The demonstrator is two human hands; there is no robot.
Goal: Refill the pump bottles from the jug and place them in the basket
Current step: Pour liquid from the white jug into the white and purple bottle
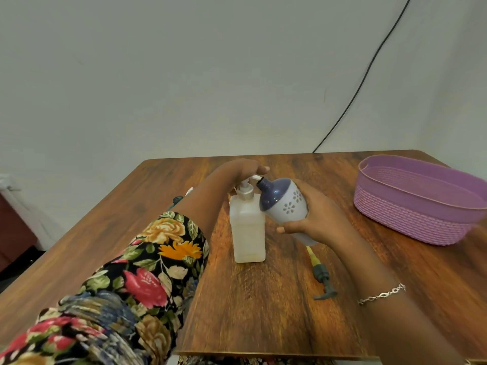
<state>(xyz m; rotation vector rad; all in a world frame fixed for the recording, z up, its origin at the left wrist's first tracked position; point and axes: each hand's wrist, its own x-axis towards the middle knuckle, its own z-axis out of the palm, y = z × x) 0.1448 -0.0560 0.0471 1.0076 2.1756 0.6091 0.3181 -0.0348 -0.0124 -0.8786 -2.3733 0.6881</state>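
A clear square jug with a white pump head (247,227) stands upright mid-table. My left hand (243,169) rests on top of its pump, fingers over the nozzle. My right hand (319,214) grips a blue-and-white pump bottle with flower cut-outs (283,204), tilted left so its open neck meets the pump's spout. This bottle's dark pump with a yellow tube (320,275) lies loose on the wood in front of it. A purple woven-look basket (411,219) sits at the right, with nothing visible inside.
The wooden table (263,312) ends close to me at the bottom edge. Small dark and white items (181,197) lie behind my left forearm, mostly hidden. A black cable (369,69) runs down the wall behind the table.
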